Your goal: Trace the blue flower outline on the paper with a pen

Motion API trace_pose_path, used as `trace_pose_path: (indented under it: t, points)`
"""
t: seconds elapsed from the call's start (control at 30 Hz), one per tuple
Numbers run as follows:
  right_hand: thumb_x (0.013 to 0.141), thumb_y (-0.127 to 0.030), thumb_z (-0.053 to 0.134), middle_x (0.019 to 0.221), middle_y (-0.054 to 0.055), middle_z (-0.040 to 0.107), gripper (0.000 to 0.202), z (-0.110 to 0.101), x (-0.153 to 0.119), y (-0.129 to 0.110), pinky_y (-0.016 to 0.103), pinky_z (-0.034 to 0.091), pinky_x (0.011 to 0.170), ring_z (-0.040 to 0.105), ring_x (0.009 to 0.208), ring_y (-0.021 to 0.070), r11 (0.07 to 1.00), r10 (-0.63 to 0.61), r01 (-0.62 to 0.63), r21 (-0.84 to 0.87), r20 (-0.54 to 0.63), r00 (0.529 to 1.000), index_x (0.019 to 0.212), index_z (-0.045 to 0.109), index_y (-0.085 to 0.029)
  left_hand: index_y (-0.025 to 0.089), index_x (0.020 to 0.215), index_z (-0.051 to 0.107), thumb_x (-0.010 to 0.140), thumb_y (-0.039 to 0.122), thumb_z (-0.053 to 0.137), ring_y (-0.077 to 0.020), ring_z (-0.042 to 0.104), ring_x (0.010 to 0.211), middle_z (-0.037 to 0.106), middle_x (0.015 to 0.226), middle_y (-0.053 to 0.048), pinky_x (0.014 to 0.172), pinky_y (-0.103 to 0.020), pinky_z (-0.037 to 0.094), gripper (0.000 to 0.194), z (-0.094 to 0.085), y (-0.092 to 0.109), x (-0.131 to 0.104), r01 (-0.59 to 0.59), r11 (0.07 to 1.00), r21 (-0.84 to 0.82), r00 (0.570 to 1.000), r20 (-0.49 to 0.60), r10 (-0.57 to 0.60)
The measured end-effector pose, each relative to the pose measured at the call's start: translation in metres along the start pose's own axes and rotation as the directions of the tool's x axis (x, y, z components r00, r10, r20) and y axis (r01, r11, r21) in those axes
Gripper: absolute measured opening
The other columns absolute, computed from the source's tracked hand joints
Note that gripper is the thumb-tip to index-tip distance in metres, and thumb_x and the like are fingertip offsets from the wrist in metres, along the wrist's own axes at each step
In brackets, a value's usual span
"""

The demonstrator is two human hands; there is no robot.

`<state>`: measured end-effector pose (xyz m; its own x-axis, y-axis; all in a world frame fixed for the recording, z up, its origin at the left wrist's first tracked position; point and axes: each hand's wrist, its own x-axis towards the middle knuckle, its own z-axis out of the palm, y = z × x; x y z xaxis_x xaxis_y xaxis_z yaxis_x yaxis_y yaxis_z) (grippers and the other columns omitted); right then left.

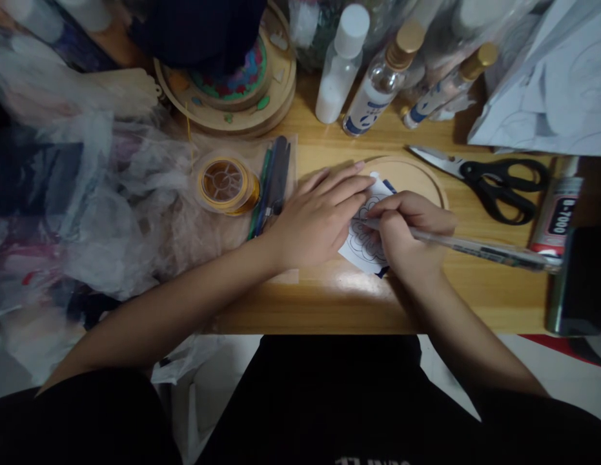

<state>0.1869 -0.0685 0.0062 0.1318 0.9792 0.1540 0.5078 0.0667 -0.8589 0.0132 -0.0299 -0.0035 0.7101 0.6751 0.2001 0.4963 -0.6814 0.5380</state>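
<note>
Paper [365, 248] bearing scalloped outlines lies aslant near the front of the wooden counter [329, 303], under the fingers of both hands; pale floor [556, 371] shows below. Palm down, the left hand [329, 213] stretches in low, fingers extended, slightly parted and resting across the paper's edge, gripping nothing visible. Curled closed about a pen [479, 247], the right hand [414, 236] bends over the drawing, the shaft slanting away rightward. Farther back, a wooden disc [421, 177] shows partly behind it, between a thread spool [225, 184] and scissors [477, 174]. Bottles [372, 97] and a round wooden stand [223, 123] crowd the rear.
</note>
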Motion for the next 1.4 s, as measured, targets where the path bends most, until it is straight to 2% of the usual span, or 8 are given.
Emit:
trace_pose_path:
  t: [0.23, 0.4, 0.63, 0.8, 0.93, 1.1, 1.27, 1.4]
  points:
    - [0.074, -0.017, 0.055, 0.059, -0.002, 0.066, 0.019, 0.0002, 0.0006, -0.0032, 0.029, 0.053, 0.06, 0.063, 0.057, 0.0136, 1.0, 0.03, -0.03, -0.005, -0.006, 1.0, 0.068, 0.072, -0.022, 0.012, 0.134, 0.059, 0.094, 0.009, 0.045, -0.027, 0.042, 0.151, 0.057, 0.151, -0.012, 0.123, -0.047, 0.034, 0.043, 0.0003, 0.0004, -0.0003, -0.006, 1.0, 0.029, 1.0, -0.003, 0.006]
    - [0.075, -0.017, 0.054, 0.056, -0.002, 0.062, 0.019, 0.0002, 0.0003, -0.0012, 0.028, 0.052, 0.057, 0.062, 0.056, 0.014, 0.999, 0.049, -0.049, 0.002, -0.041, 0.998, 0.066, 0.07, -0.022, 0.014, 0.136, 0.058, 0.093, 0.009, 0.045, -0.0271, 0.041, 0.152, 0.057, 0.152, -0.011, 0.123, -0.049, 0.034, 0.045, -0.0004, 0.0007, 0.0, 0.01, 1.0, 0.011, 1.0, 0.009, -0.01]
    - [0.076, -0.017, 0.055, 0.058, -0.002, 0.063, 0.017, 0.001, 0.0011, -0.0022, 0.028, 0.052, 0.058, 0.061, 0.056, 0.0129, 1.0, 0.017, -0.017, -0.011, -0.002, 1.0, 0.069, 0.07, -0.022, 0.018, 0.135, 0.06, 0.093, 0.01, 0.046, -0.0259, 0.041, 0.152, 0.056, 0.154, -0.006, 0.124, -0.047, 0.033, 0.045, 0.0, -0.0003, 0.0006, 0.013, 1.0, 0.017, 1.0, 0.009, -0.013]
    - [0.075, -0.014, 0.054, 0.057, -0.004, 0.061, 0.018, 0.0007, 0.0019, -0.0053, 0.028, 0.051, 0.059, 0.06, 0.055, 0.0123, 1.0, -0.009, 0.009, -0.011, -0.01, 1.0, 0.068, 0.068, -0.022, 0.014, 0.134, 0.06, 0.093, 0.009, 0.045, -0.027, 0.041, 0.152, 0.057, 0.152, -0.01, 0.124, -0.048, 0.033, 0.044, -0.0005, -0.0007, 0.0005, 0.002, 1.0, 0.009, 1.0, 0.013, -0.002]
    - [0.074, -0.012, 0.054, 0.053, -0.004, 0.057, 0.019, 0.0001, 0.0025, -0.0062, 0.028, 0.051, 0.059, 0.059, 0.054, 0.0125, 1.0, -0.005, 0.005, -0.005, -0.02, 1.0, 0.065, 0.066, -0.022, 0.015, 0.135, 0.059, 0.094, 0.009, 0.045, -0.027, 0.041, 0.152, 0.056, 0.153, -0.009, 0.124, -0.048, 0.033, 0.044, -0.0011, -0.0001, 0.0008, 0.011, 1.0, 0.013, 1.0, 0.02, -0.012]
    - [0.074, -0.012, 0.052, 0.055, -0.004, 0.059, 0.02, 0.0001, 0.0018, -0.0028, 0.027, 0.05, 0.057, 0.059, 0.053, 0.0121, 0.999, -0.015, 0.016, 0.028, -0.04, 0.999, 0.066, 0.067, -0.022, 0.016, 0.136, 0.059, 0.095, 0.01, 0.046, -0.0265, 0.042, 0.151, 0.056, 0.154, -0.007, 0.124, -0.046, 0.034, 0.044, -0.0009, 0.0003, 0.0007, 0.004, 0.999, 0.034, 1.0, 0.012, -0.005]
    - [0.075, -0.014, 0.054, 0.057, -0.003, 0.062, 0.018, 0.0011, 0.0013, -0.0003, 0.028, 0.052, 0.059, 0.061, 0.056, 0.0127, 0.999, -0.033, 0.033, 0.016, -0.002, 0.999, 0.069, 0.069, -0.022, 0.015, 0.138, 0.057, 0.093, 0.009, 0.045, -0.0261, 0.041, 0.152, 0.055, 0.154, -0.008, 0.124, -0.046, 0.033, 0.047, 0.0015, -0.0018, -0.0001, -0.001, 1.0, 0.029, 1.0, -0.001, 0.001]
    - [0.074, -0.012, 0.053, 0.057, -0.004, 0.061, 0.02, 0.0015, 0.0018, -0.0002, 0.028, 0.051, 0.058, 0.06, 0.054, 0.012, 0.998, -0.06, 0.06, 0.017, -0.035, 0.998, 0.067, 0.068, -0.023, 0.013, 0.138, 0.057, 0.094, 0.01, 0.043, -0.0269, 0.041, 0.152, 0.056, 0.152, -0.01, 0.123, -0.047, 0.034, 0.046, 0.0025, -0.0022, -0.0006, -0.006, 0.999, 0.033, 1.0, -0.008, 0.006]
